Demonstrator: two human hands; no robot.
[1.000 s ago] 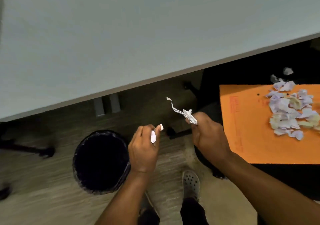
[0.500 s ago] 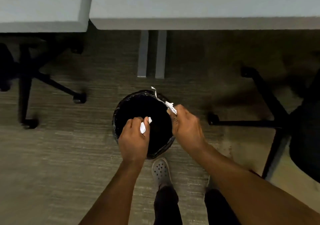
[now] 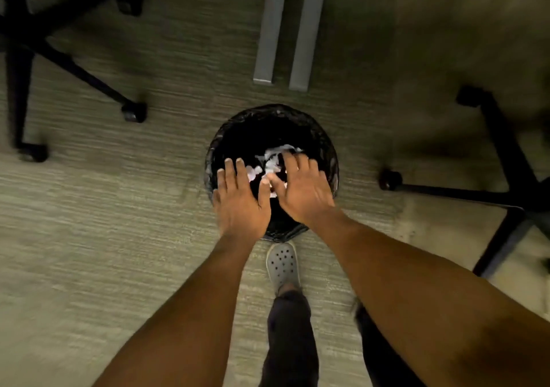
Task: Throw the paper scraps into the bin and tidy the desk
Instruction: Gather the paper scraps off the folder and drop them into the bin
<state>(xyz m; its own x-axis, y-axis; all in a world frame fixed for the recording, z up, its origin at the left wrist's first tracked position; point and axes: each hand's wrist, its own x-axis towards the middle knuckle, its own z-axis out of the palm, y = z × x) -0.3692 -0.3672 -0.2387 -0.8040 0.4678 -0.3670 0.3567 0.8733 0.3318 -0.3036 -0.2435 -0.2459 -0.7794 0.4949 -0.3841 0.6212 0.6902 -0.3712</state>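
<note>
Paper scraps [image 3: 275, 160], white and crumpled, pinched in both hands half a second ago, now drop into the round black-lined bin [image 3: 323, 136] on the carpet, left hand [image 3: 241, 205] and right hand [image 3: 303, 190] spread wide and empty above it, so this load looks delivered.

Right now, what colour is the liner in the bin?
Black, glossy and crinkled at the rim of the bin, clearest in the head view.

both hands [image 3: 269, 200] opened, dropping paper scraps [image 3: 272, 160] into the bin [image 3: 220, 139].
</note>
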